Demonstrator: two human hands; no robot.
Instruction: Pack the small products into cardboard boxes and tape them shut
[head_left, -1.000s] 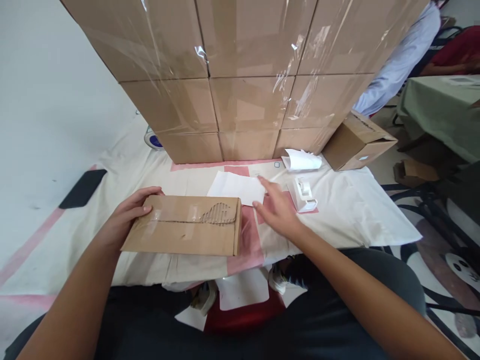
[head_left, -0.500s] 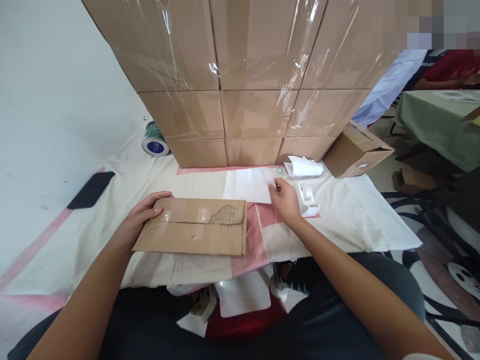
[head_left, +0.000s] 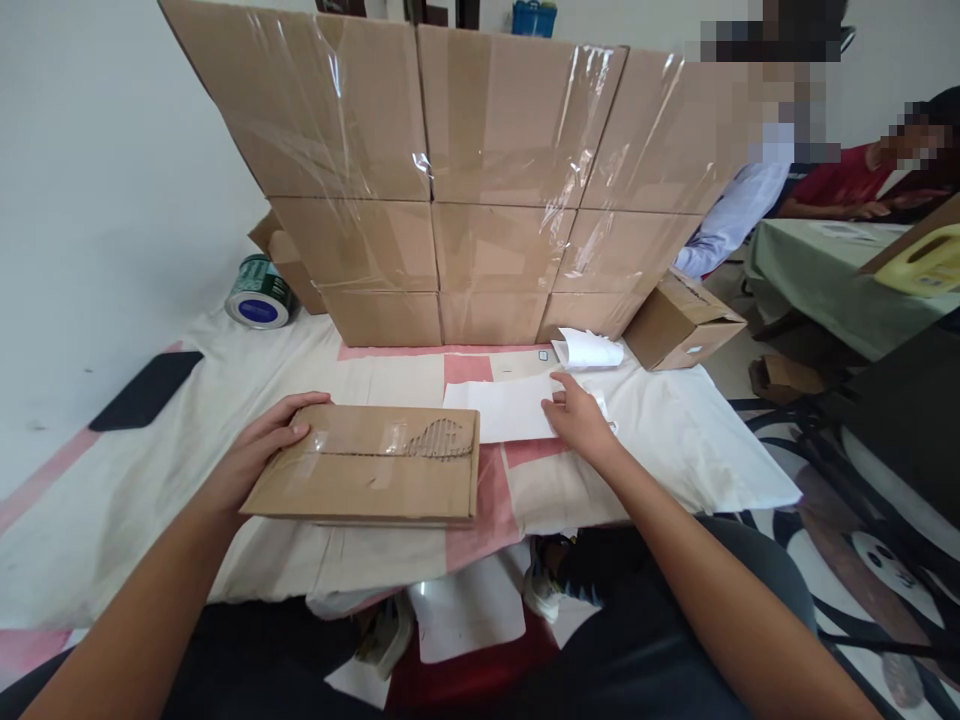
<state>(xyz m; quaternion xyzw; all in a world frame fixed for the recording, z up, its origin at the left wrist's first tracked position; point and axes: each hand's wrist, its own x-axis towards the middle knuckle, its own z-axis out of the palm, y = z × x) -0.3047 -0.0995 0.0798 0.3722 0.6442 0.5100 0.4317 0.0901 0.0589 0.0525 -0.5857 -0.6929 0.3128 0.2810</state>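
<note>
A flat, closed cardboard box [head_left: 367, 465] lies near the table's front edge, its top torn at the right end and clear tape on its seam. My left hand [head_left: 274, 440] grips its left end, thumb on top. My right hand [head_left: 577, 410] pinches the right edge of a blank white sheet of paper [head_left: 506, 412], which lies just behind and right of the box. Partly hidden behind that hand is a white tape dispenser [head_left: 610, 412]. Curled white paper [head_left: 591, 350] stands farther back.
Stacked cartons [head_left: 495, 250] wrapped in clear film form a wall at the back. A can [head_left: 259, 300] and a black phone-like slab [head_left: 146, 392] are on the left. An open carton [head_left: 679, 325] stands at the right. Other people are beyond, by a green-covered table [head_left: 817, 265].
My right hand has drawn the white sheet toward me, uncovering a pink cloth stripe behind it. My left hand still holds the box. The view has tilted up.
</note>
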